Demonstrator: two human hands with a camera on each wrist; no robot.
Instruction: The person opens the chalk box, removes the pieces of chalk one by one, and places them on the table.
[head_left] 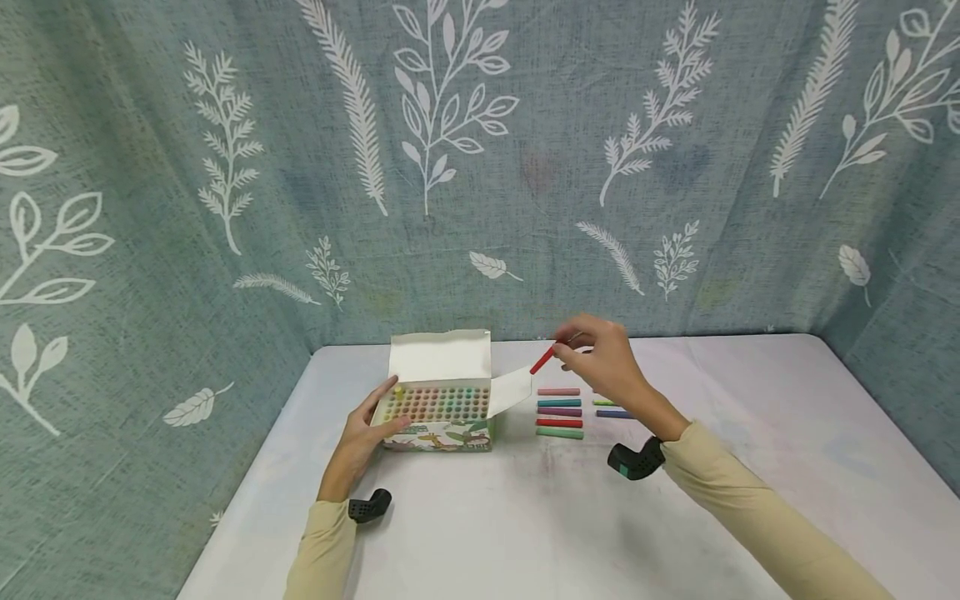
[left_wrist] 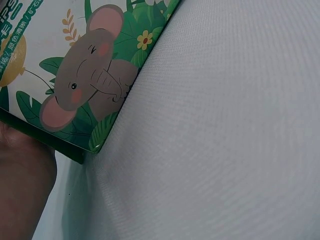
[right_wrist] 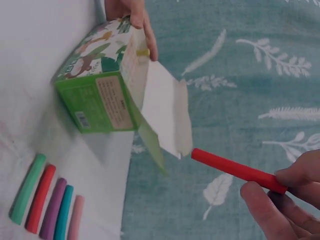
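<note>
My left hand point(head_left: 362, 435) grips the left end of an open cardboard chalk box point(head_left: 442, 438), thumb along the front edge and fingers toward the back. Coloured chalk ends fill the box in rows, and one yellow chalk point(head_left: 399, 392) stands higher near the left corner. Between thumb and fingertips my right hand point(head_left: 603, 358) pinches a red chalk point(right_wrist: 235, 170) by one end. Its free end points down toward the raised right flap point(head_left: 512, 390) of the box. In the left wrist view the box's elephant-printed side point(left_wrist: 87, 75) hides most of the left hand.
Right of the box lies a column of several chalks, among them a green chalk point(head_left: 559, 433) and a pink chalk point(head_left: 558, 392). A blue chalk point(head_left: 615, 414) lies farther right, partly under the right forearm. The box lid point(head_left: 441, 354) stands up behind, before a patterned curtain point(head_left: 480, 167).
</note>
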